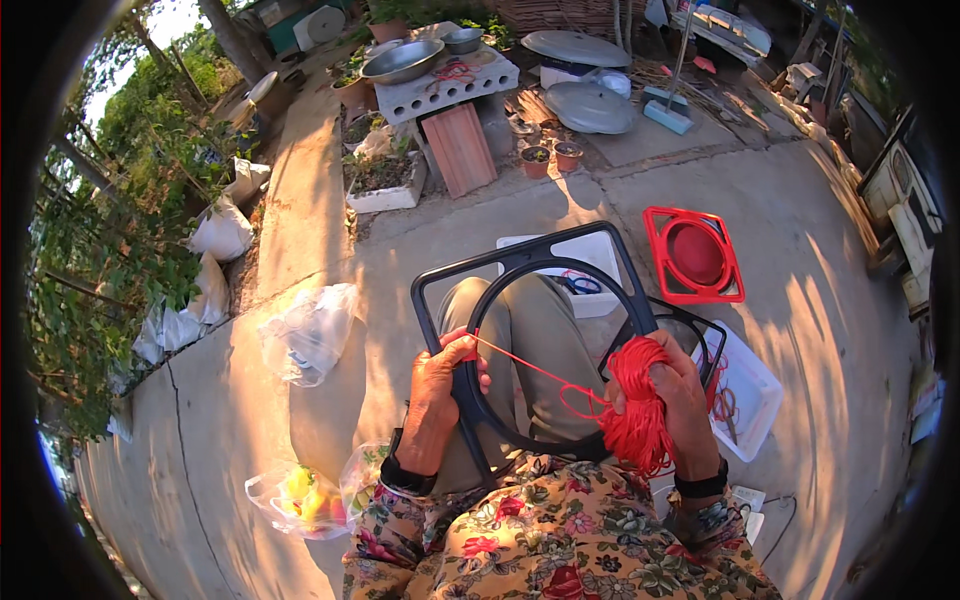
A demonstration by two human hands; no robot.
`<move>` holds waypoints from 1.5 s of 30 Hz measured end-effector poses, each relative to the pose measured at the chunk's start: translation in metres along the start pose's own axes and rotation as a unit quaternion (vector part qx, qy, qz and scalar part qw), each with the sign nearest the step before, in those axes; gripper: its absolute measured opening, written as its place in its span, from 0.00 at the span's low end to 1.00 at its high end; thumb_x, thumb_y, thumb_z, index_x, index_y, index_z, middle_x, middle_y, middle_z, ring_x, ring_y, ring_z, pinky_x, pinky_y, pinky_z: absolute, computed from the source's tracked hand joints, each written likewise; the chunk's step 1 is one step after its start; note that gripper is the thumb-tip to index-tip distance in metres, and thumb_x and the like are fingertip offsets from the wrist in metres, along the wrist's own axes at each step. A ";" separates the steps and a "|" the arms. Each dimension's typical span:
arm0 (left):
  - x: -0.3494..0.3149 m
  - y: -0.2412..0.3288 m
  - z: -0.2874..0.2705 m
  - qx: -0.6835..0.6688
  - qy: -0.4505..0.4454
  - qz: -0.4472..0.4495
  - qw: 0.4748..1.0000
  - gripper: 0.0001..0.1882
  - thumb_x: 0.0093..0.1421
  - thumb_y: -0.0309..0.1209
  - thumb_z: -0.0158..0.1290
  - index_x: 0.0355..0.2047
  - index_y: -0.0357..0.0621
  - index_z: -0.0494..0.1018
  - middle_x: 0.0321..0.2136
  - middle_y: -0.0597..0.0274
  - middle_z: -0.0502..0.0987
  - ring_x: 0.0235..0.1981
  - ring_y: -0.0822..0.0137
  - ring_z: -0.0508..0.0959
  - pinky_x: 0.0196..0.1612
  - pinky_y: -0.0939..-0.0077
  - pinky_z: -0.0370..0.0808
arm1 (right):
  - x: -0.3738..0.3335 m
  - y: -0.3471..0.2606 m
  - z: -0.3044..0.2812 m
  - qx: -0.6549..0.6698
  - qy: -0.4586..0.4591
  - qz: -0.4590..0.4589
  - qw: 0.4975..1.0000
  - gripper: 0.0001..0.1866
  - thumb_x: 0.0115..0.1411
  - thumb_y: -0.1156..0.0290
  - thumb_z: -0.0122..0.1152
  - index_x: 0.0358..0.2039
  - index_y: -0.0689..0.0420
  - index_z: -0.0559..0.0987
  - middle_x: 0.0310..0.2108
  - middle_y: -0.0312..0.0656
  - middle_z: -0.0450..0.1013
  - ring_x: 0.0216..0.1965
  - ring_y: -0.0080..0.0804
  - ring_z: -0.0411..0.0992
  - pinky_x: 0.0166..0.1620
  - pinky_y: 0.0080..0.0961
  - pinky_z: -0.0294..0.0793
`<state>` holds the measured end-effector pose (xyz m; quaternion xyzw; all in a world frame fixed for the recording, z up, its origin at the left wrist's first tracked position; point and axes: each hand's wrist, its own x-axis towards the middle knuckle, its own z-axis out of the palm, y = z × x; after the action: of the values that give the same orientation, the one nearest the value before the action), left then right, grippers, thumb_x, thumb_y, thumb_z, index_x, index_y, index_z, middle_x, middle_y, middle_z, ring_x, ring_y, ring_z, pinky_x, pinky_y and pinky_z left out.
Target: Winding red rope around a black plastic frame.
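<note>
On my lap rests a black square frame with a round ring inside (508, 257), tilted up toward me. My left hand (433, 392) pinches its left side, with a bit of red cord wound there between thumb and fingers. From that spot a single strand runs to the right, slightly slack and looped near its end, to a thick skein of red cord (636, 412). My right hand (684, 398) is closed around this skein, in front of the frame's right side. Behind it, part of a second black frame (705, 325) shows.
A red frame with a round centre (695, 254) lies on the concrete ahead right. White trays hold scissors (580, 283) and other tools (728, 408). Plastic bags (310, 335) lie at left, one with yellow things (303, 495). Beyond stand a block table (450, 85) and flowerpots (536, 162).
</note>
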<state>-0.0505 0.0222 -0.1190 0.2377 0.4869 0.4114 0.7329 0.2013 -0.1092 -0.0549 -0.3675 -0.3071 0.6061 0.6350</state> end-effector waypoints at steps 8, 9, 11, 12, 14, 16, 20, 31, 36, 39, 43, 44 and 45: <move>0.003 0.001 0.001 0.000 -0.003 -0.021 1.000 0.12 0.60 0.36 0.58 0.36 0.39 0.74 0.22 0.52 0.78 0.17 0.61 0.78 0.20 0.68 0.79 | 0.022 0.017 -0.060 -0.425 0.217 -0.029 0.878 0.19 0.57 0.63 0.68 0.41 0.61 0.72 0.32 0.40 0.74 0.31 0.25 0.74 0.38 0.23 0.74; 0.003 0.001 0.002 0.006 -0.003 -0.017 1.000 0.12 0.60 0.36 0.58 0.36 0.39 0.74 0.22 0.52 0.78 0.17 0.61 0.78 0.20 0.68 0.79 | 0.027 0.018 -0.057 -0.459 0.197 -0.047 0.865 0.19 0.56 0.63 0.68 0.40 0.61 0.73 0.32 0.43 0.75 0.32 0.29 0.75 0.38 0.27 0.74; 0.001 0.000 0.004 0.014 0.003 -0.006 1.000 0.12 0.60 0.36 0.57 0.36 0.39 0.73 0.21 0.52 0.77 0.17 0.61 0.79 0.21 0.68 0.79 | 0.048 0.025 -0.044 -0.493 0.131 -0.096 0.855 0.19 0.56 0.63 0.68 0.41 0.61 0.73 0.33 0.47 0.75 0.32 0.36 0.76 0.38 0.30 0.74; 0.000 0.001 0.006 0.019 0.015 -0.008 1.000 0.12 0.60 0.36 0.57 0.36 0.39 0.73 0.21 0.53 0.77 0.18 0.61 0.79 0.21 0.68 0.79 | 0.060 0.028 -0.036 -0.507 0.101 -0.119 0.847 0.19 0.57 0.63 0.67 0.42 0.61 0.73 0.34 0.49 0.75 0.33 0.39 0.76 0.37 0.31 0.74; -0.004 0.002 0.009 0.032 0.003 0.011 0.999 0.11 0.60 0.35 0.57 0.35 0.39 0.74 0.21 0.53 0.77 0.18 0.61 0.79 0.21 0.68 0.79 | 0.087 0.042 -0.017 -0.589 0.034 -0.163 0.790 0.18 0.56 0.63 0.66 0.42 0.60 0.74 0.35 0.51 0.75 0.36 0.47 0.75 0.40 0.38 0.73; -0.007 0.005 0.012 0.038 -0.002 0.025 0.999 0.11 0.60 0.35 0.57 0.34 0.39 0.74 0.21 0.52 0.77 0.18 0.61 0.79 0.21 0.67 0.80 | 0.112 0.064 0.006 -0.566 -0.009 -0.199 0.800 0.18 0.53 0.64 0.66 0.41 0.60 0.77 0.34 0.49 0.75 0.38 0.49 0.73 0.42 0.41 0.71; -0.010 0.006 0.014 0.023 -0.012 0.031 0.999 0.11 0.59 0.35 0.59 0.33 0.39 0.74 0.21 0.52 0.78 0.16 0.61 0.78 0.21 0.68 0.79 | 0.147 0.099 0.034 -0.491 -0.038 -0.279 0.824 0.14 0.55 0.66 0.61 0.39 0.61 0.79 0.37 0.50 0.75 0.43 0.51 0.72 0.46 0.40 0.70; 0.009 0.000 0.009 -0.005 -0.031 -0.028 0.999 0.10 0.58 0.32 0.59 0.34 0.38 0.74 0.21 0.52 0.78 0.17 0.62 0.78 0.20 0.69 0.79 | 0.109 0.062 0.031 -0.560 0.045 -0.246 0.790 0.12 0.57 0.71 0.62 0.41 0.61 0.79 0.40 0.46 0.76 0.46 0.44 0.71 0.48 0.39 0.67; 0.012 0.000 0.016 0.039 -0.034 -0.026 0.998 0.10 0.57 0.32 0.56 0.32 0.36 0.74 0.22 0.50 0.78 0.17 0.60 0.78 0.21 0.66 0.79 | 0.155 0.059 0.066 -0.765 -0.077 -0.255 0.586 0.15 0.53 0.59 0.65 0.33 0.59 0.81 0.32 0.47 0.77 0.37 0.40 0.73 0.44 0.35 0.64; 0.010 0.000 0.014 0.046 -0.021 -0.023 0.998 0.10 0.57 0.32 0.54 0.31 0.36 0.74 0.22 0.49 0.78 0.17 0.58 0.78 0.21 0.65 0.78 | 0.175 0.064 0.076 -0.811 -0.177 -0.115 0.545 0.19 0.51 0.54 0.65 0.30 0.60 0.80 0.27 0.47 0.76 0.35 0.41 0.73 0.41 0.38 0.64; 0.006 0.000 0.006 0.028 -0.025 0.004 0.999 0.11 0.57 0.33 0.55 0.31 0.36 0.74 0.21 0.50 0.77 0.17 0.58 0.78 0.22 0.65 0.78 | 0.172 0.068 0.086 -0.729 -0.146 -0.162 0.649 0.19 0.52 0.58 0.65 0.34 0.62 0.79 0.26 0.50 0.77 0.34 0.46 0.75 0.39 0.40 0.68; 0.005 0.000 0.004 0.027 -0.027 0.011 0.999 0.11 0.56 0.33 0.55 0.31 0.36 0.74 0.21 0.50 0.77 0.17 0.58 0.78 0.22 0.66 0.78 | 0.169 0.065 0.088 -0.674 -0.116 -0.188 0.705 0.19 0.53 0.58 0.65 0.35 0.62 0.79 0.27 0.52 0.77 0.34 0.47 0.76 0.38 0.41 0.70; 0.005 -0.002 0.003 0.024 -0.031 0.015 0.999 0.11 0.56 0.34 0.55 0.32 0.36 0.74 0.21 0.50 0.77 0.17 0.58 0.78 0.22 0.66 0.78 | 0.164 0.060 0.089 -0.624 -0.080 -0.196 0.752 0.19 0.53 0.59 0.65 0.37 0.62 0.79 0.28 0.54 0.77 0.34 0.48 0.77 0.38 0.42 0.72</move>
<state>-0.0464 0.0252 -0.1214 0.2749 0.4699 0.4027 0.7358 0.1070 0.0619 -0.0663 -0.5639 -0.7323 0.1691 0.3423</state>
